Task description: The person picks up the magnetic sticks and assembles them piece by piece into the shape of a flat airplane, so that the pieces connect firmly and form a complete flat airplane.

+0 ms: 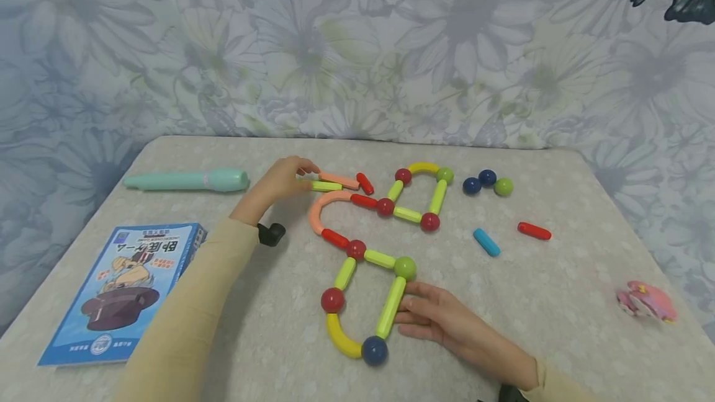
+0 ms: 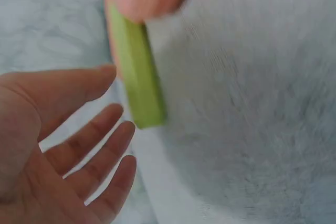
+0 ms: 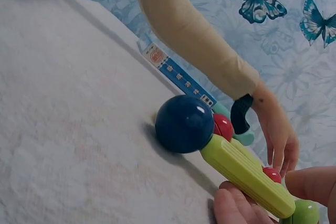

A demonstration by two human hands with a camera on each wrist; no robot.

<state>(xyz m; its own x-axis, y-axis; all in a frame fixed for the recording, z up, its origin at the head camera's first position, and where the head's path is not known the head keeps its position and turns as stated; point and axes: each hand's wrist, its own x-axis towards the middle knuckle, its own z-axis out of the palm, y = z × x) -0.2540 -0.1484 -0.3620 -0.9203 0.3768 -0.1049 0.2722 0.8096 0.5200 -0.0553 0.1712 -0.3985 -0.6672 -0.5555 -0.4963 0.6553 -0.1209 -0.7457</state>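
Observation:
On the table, magnetic sticks and balls form a chain of two closed shapes joined by an orange curved stick (image 1: 316, 206). My right hand (image 1: 447, 327) is beside the near shape, fingertips against its long green stick (image 1: 391, 308), between a green ball (image 1: 405, 268) and a dark blue ball (image 1: 375, 350). The right wrist view shows the fingers and thumb close to this stick (image 3: 249, 177). At the back, my left hand (image 1: 285, 180) is by a loose green stick (image 1: 326, 186) and an orange stick (image 1: 339, 180). Its fingers are spread, with the thumb tip beside the green stick (image 2: 137, 74).
A blue box (image 1: 125, 290) and a mint-green cylinder (image 1: 187, 180) lie at left. Loose balls (image 1: 487, 177), a blue stick (image 1: 486, 242), a red stick (image 1: 534, 231) and a pink object (image 1: 647, 301) lie at right. Another red stick (image 1: 365, 183) is near the orange one.

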